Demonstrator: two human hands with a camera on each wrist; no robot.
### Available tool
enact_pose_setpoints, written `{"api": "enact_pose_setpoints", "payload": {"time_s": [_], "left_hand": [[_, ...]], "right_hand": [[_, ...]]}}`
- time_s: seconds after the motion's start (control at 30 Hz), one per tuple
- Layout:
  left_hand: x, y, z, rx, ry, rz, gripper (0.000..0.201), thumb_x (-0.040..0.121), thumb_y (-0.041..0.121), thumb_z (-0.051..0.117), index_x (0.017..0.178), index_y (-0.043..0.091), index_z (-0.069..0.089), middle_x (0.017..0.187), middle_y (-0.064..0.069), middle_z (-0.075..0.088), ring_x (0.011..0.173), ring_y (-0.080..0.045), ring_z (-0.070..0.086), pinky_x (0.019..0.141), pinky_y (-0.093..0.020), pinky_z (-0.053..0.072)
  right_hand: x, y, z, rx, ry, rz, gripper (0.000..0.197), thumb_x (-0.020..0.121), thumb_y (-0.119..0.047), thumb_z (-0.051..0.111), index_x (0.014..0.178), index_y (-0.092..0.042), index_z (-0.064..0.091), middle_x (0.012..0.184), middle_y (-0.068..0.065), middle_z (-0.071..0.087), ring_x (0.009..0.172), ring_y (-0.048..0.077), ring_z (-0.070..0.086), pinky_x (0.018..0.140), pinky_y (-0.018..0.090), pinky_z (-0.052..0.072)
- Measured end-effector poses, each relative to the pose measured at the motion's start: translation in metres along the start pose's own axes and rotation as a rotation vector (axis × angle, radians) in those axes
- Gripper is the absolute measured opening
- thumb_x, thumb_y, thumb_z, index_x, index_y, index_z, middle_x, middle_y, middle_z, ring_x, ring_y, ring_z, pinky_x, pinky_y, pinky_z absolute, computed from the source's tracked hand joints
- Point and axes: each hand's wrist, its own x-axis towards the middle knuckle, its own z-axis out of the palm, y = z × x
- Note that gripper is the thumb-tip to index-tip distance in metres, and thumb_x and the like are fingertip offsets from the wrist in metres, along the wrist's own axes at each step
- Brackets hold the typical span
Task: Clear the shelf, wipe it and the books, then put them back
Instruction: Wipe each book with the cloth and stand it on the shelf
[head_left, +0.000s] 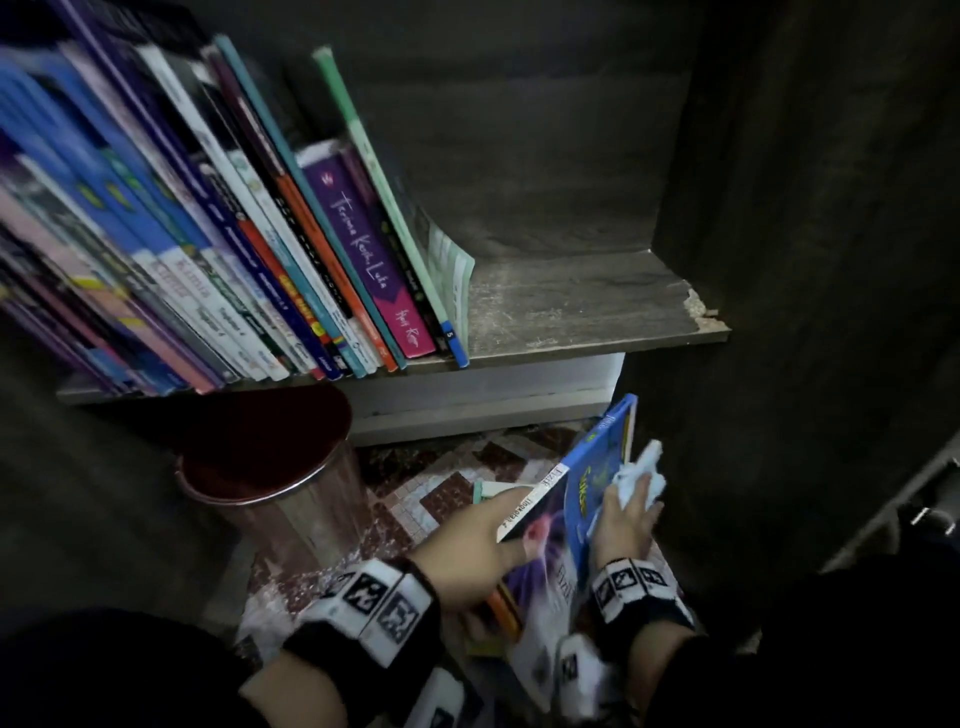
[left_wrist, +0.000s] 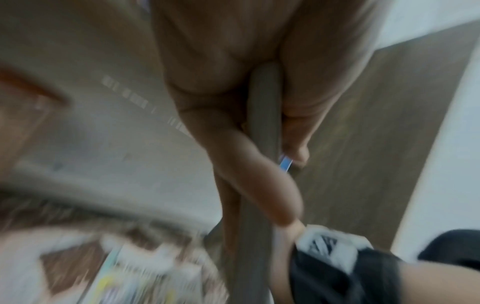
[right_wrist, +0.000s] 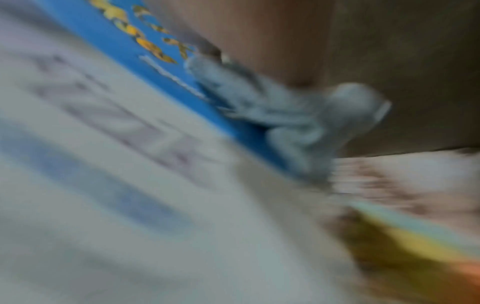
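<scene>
Low at the right of the head view, my left hand grips a blue and white book by its spine, holding it tilted above the floor. The left wrist view shows my thumb and fingers curled round the book's grey edge. My right hand presses a crumpled white cloth against the blue cover; the cloth shows blurred in the right wrist view. A wooden shelf carries a leaning row of books on its left, and its right half is bare and dusty.
A shiny metal bin with a dark red lid stands on the tiled floor left of my hands. More books lie on the floor under the held one. The dark cabinet wall rises close on the right.
</scene>
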Motion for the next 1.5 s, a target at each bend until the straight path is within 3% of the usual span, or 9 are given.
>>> {"api": "enact_pose_setpoints", "payload": {"time_s": [0.13, 0.33, 0.5, 0.7, 1.03, 1.13, 1.23, 1.3, 1.5], "left_hand": [[-0.044, 0.031, -0.028, -0.047, 0.155, 0.131, 0.044, 0.081, 0.038, 0.06, 0.115, 0.064, 0.049, 0.119, 0.034, 0.06, 0.113, 0.008, 0.055, 0.098, -0.013, 0.041], [-0.09, 0.065, -0.071, -0.284, 0.403, 0.223, 0.048, 0.065, 0.058, 0.056, 0.113, 0.064, 0.052, 0.106, 0.033, 0.066, 0.075, 0.011, 0.064, 0.057, -0.001, 0.047], [-0.119, 0.064, -0.081, -0.367, 0.415, 0.253, 0.049, 0.064, 0.057, 0.057, 0.113, 0.059, 0.056, 0.111, 0.028, 0.066, 0.076, 0.01, 0.065, 0.056, -0.003, 0.048], [-0.127, 0.071, -0.08, -0.45, 0.345, 0.27, 0.06, 0.055, 0.064, 0.07, 0.113, 0.062, 0.055, 0.116, 0.035, 0.061, 0.072, 0.012, 0.065, 0.055, -0.003, 0.048], [-0.118, 0.065, -0.071, -0.439, 0.392, 0.243, 0.049, 0.064, 0.059, 0.061, 0.112, 0.064, 0.056, 0.109, 0.029, 0.066, 0.075, 0.01, 0.066, 0.057, -0.003, 0.049], [-0.12, 0.067, -0.067, -0.479, 0.385, 0.24, 0.051, 0.062, 0.057, 0.062, 0.111, 0.065, 0.055, 0.115, 0.034, 0.062, 0.072, 0.011, 0.065, 0.056, -0.004, 0.049], [-0.123, 0.074, -0.067, -0.483, 0.415, 0.245, 0.045, 0.068, 0.055, 0.065, 0.111, 0.065, 0.056, 0.116, 0.032, 0.062, 0.071, 0.007, 0.067, 0.053, -0.007, 0.05], [-0.122, 0.076, -0.069, -0.518, 0.464, 0.215, 0.043, 0.079, 0.047, 0.073, 0.116, 0.06, 0.056, 0.114, 0.017, 0.068, 0.067, -0.013, 0.071, 0.047, -0.025, 0.056], [-0.119, 0.081, -0.082, -0.575, 0.563, 0.157, 0.05, 0.079, 0.034, 0.055, 0.129, 0.036, 0.055, 0.079, -0.004, 0.073, 0.039, -0.018, 0.058, 0.032, -0.029, 0.048]], "right_hand": [[-0.046, -0.071, -0.006, 0.275, -0.007, -0.331, 0.047, 0.103, -0.031, 0.036, 0.149, -0.03, 0.025, 0.158, 0.006, 0.018, 0.144, 0.021, 0.021, 0.11, 0.028, 0.017], [-0.159, -0.077, 0.002, -0.057, -0.246, -1.038, 0.052, 0.083, -0.078, 0.014, 0.131, -0.072, -0.004, 0.158, -0.02, -0.008, 0.145, 0.0, -0.011, 0.117, 0.02, -0.004], [-0.144, -0.07, -0.021, -0.218, -0.259, -1.46, 0.052, 0.098, -0.06, 0.017, 0.146, -0.053, -0.001, 0.156, -0.019, -0.021, 0.145, 0.006, -0.012, 0.117, 0.037, 0.012], [-0.092, -0.15, -0.05, 0.053, -0.096, -0.827, 0.04, 0.096, -0.06, 0.026, 0.133, -0.06, 0.01, 0.16, -0.007, 0.008, 0.147, 0.012, 0.01, 0.114, 0.028, 0.014], [-0.156, -0.108, -0.026, -0.181, -0.294, -1.347, 0.049, 0.096, -0.063, 0.011, 0.141, -0.061, -0.009, 0.151, -0.026, -0.029, 0.144, 0.003, -0.017, 0.119, 0.03, -0.004], [-0.121, -0.145, -0.037, -0.1, -0.212, -1.122, 0.044, 0.088, -0.072, 0.013, 0.13, -0.073, 0.0, 0.157, -0.022, -0.011, 0.144, -0.002, -0.008, 0.121, 0.04, 0.004], [-0.098, -0.158, -0.04, 0.057, -0.062, -0.941, 0.049, 0.097, -0.043, 0.035, 0.145, -0.041, 0.026, 0.158, -0.006, 0.013, 0.147, 0.016, 0.008, 0.117, 0.051, 0.017], [-0.113, -0.142, -0.026, -0.048, -0.052, -1.009, 0.057, 0.095, -0.021, 0.05, 0.148, -0.018, 0.03, 0.157, 0.011, 0.017, 0.145, 0.038, 0.014, 0.113, 0.059, 0.023], [-0.169, -0.101, -0.006, -0.165, -0.3, -1.491, 0.053, 0.102, -0.049, 0.02, 0.151, -0.041, 0.001, 0.16, -0.001, 0.002, 0.148, 0.016, -0.001, 0.118, 0.041, 0.009]]}}
